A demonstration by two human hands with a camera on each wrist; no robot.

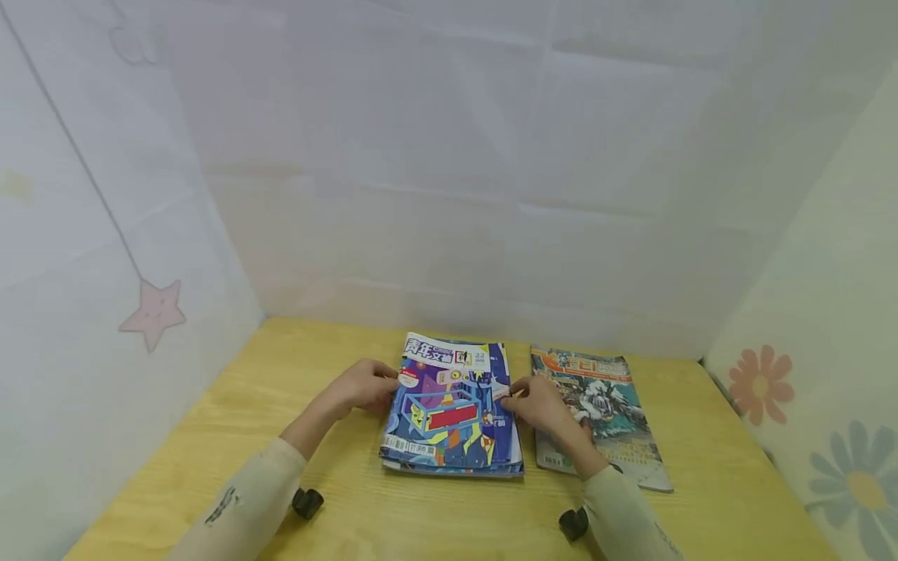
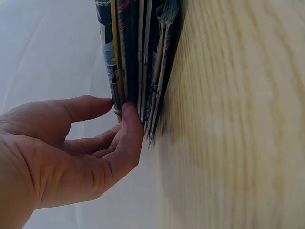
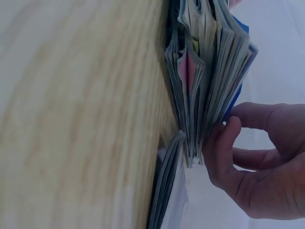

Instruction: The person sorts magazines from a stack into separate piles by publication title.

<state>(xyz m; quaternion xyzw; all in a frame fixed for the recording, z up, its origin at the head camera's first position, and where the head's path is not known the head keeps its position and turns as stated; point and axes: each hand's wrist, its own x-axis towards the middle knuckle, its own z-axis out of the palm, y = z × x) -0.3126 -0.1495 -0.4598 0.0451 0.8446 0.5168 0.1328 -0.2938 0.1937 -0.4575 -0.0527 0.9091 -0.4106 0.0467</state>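
Note:
A stack of magazines [image 1: 449,413] lies on the yellow wooden table, its top cover mostly blue and purple. At the stack's left side is my left hand [image 1: 368,387]; in the left wrist view its thumb [image 2: 90,107] and a bent finger hold the spines near the top cover. Opposite it, my right hand [image 1: 542,401] holds the right side with curled fingers. The right wrist view shows that thumb and finger at the page edges [image 3: 224,71] of the upper magazines. Under the right wrist, partly hidden, lies another magazine [image 1: 624,421] with a grey-green cover.
The wooden table [image 1: 421,522] ends at a white draped back wall [image 1: 449,195]. Side walls carry a pink star [image 1: 153,313] on the left and flower prints [image 1: 761,386] on the right. Dark wrist fittings [image 1: 307,503] sit by the sleeves.

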